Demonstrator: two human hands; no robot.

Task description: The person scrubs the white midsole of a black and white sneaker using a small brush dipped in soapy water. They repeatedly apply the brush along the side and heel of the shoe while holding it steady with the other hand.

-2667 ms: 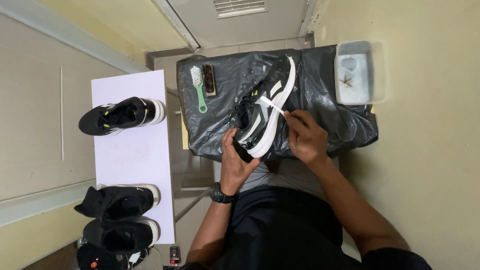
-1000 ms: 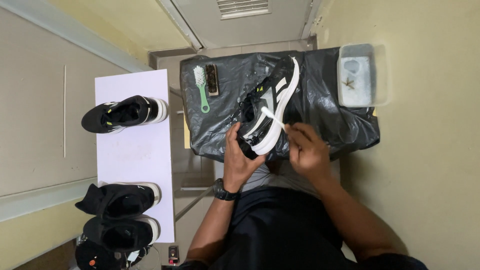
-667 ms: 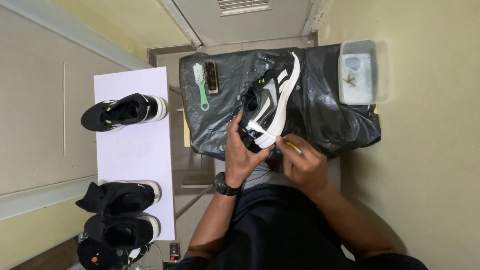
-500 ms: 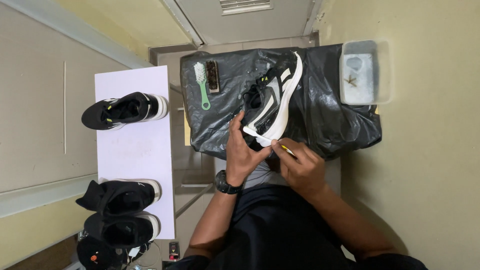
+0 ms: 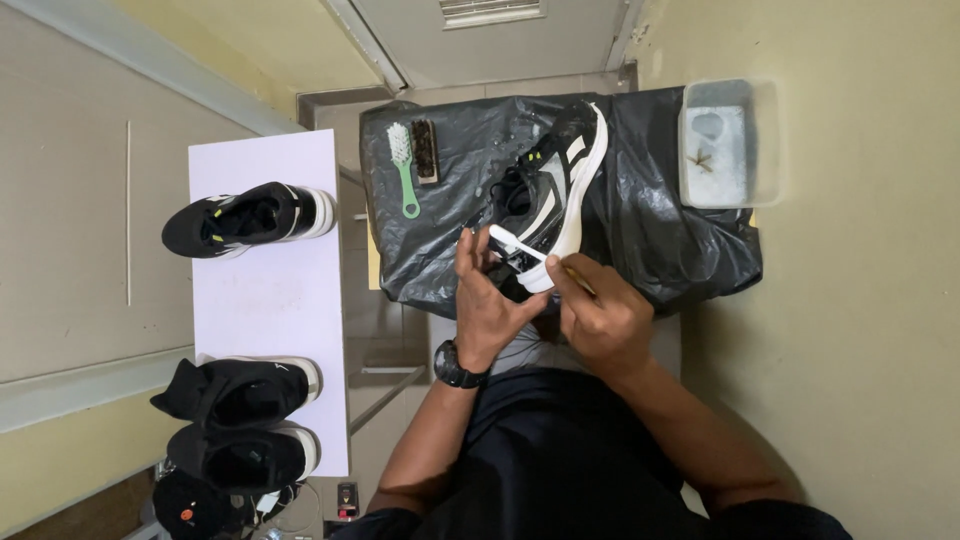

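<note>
Two hands on sneaker (image 5: 553,195) | toe up-right, heel near | left hand (image 5: 487,300) grip holds heel | right hand (image 5: 605,320) grip pinches brush (image 5: 525,245)

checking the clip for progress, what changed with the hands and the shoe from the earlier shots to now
The right hand came off the side of the black and white shoe and drew back toward the body; it now pinches a thin stick-like tool at the heel. The left hand shifted up to grip the heel. The shoe's toe swung slightly away. The green brush, dark brush, clear tub and three other shoes stayed put.
</note>
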